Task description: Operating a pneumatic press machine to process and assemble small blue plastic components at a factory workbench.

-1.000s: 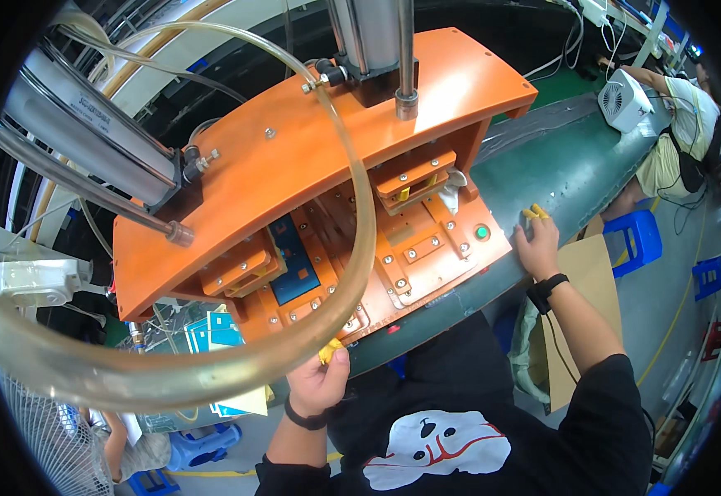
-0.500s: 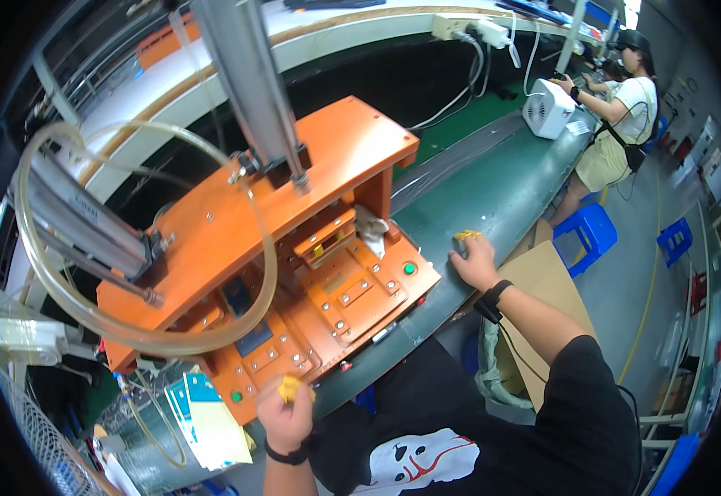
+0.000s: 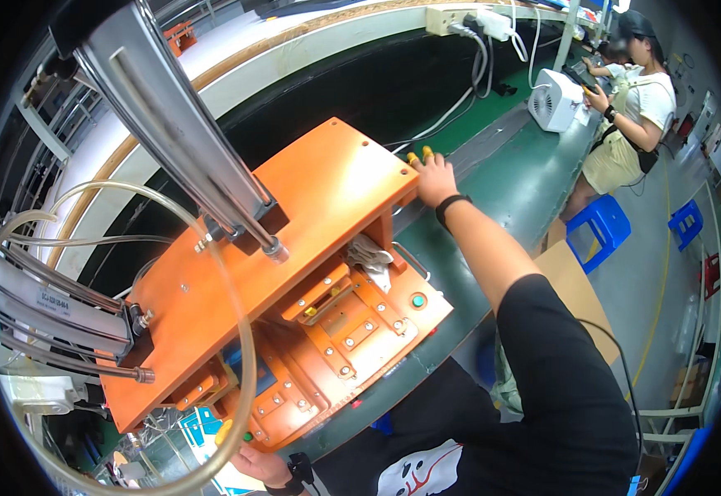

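Note:
My right hand (image 3: 436, 179) reaches to the far right corner of an orange press machine (image 3: 327, 178). Its fingers are stretched out, with yellow covers on the tips, and they lie beside the top plate; whether they touch it I cannot tell. At the machine's front left corner is my left hand (image 3: 255, 465), with a yellow-covered finger close to a green button. A clear hose (image 3: 249, 364) crosses in front and partly hides that hand's fingers. Under the top plate, a whitish cloth (image 3: 370, 258) is tucked by the right post, near a second green button (image 3: 417, 301).
Two metal cylinders (image 3: 166, 116) rise from the machine. Blue and cream sheets (image 3: 199, 431) lie by its left front. On the green table (image 3: 501, 178) stands a white fan heater (image 3: 553, 101); a person (image 3: 637, 107) works beyond. A cardboard box (image 3: 571, 293) and blue stool (image 3: 599, 227) are right.
My right hand has moved from over the table to the machine's far right corner, its fingers now extended. My left hand has shifted down and left, partly behind the hose. The view has shifted.

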Motion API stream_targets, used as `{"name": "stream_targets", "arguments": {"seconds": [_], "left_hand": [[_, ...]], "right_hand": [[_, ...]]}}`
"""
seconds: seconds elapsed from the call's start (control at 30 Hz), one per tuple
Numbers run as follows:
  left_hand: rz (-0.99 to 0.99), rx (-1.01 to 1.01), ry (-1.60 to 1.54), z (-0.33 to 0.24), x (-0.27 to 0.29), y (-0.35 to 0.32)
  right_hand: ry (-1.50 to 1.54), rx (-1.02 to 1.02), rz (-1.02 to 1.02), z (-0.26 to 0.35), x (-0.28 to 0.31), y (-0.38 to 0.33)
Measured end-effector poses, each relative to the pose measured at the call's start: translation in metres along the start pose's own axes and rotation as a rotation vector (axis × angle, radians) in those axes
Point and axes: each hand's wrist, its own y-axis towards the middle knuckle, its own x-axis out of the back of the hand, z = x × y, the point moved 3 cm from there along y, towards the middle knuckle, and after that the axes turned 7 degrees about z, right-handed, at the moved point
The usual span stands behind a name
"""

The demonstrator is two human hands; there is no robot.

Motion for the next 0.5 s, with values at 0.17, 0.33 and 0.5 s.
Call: {"name": "stream_targets", "arguments": {"seconds": [0.17,0.33,0.5], "left_hand": [[-0.066,0.177,-0.056,0.014,0.006,-0.002],[-0.052,0.042,0.067,-0.005,-0.002,0.002],[-0.042,-0.129,-0.048,-0.002,0.005,0.001]], "right_hand": [[-0.350,-0.059,0.189,0.025,0.010,0.034],[-0.230,0.209,-0.176,0.019,0.008,0.038],[0.467,0.416,-0.190,0.009,0.066,-0.013]]}}
